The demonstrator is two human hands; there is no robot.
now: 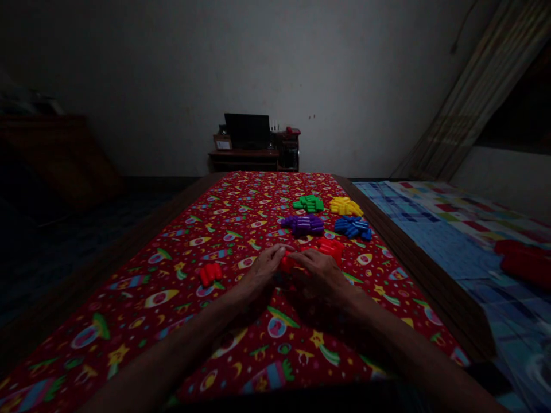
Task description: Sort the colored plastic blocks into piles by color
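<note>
Both my hands meet at the middle of a table covered in a red patterned cloth (181, 298). My left hand (263, 269) and my right hand (317, 274) have their fingers curled around red plastic pieces (287, 261) held between them. More red pieces (330, 246) lie just beyond my right hand. A small red cluster (210, 273) sits apart to the left of my left hand.
Sorted piles lie farther back on the right: purple (303, 224), blue (353, 227), green (309, 203), yellow (345, 206). A checkered mat (447, 229) with a red object (523, 261) lies to the right. A low desk with a dark screen (247, 132) stands against the wall.
</note>
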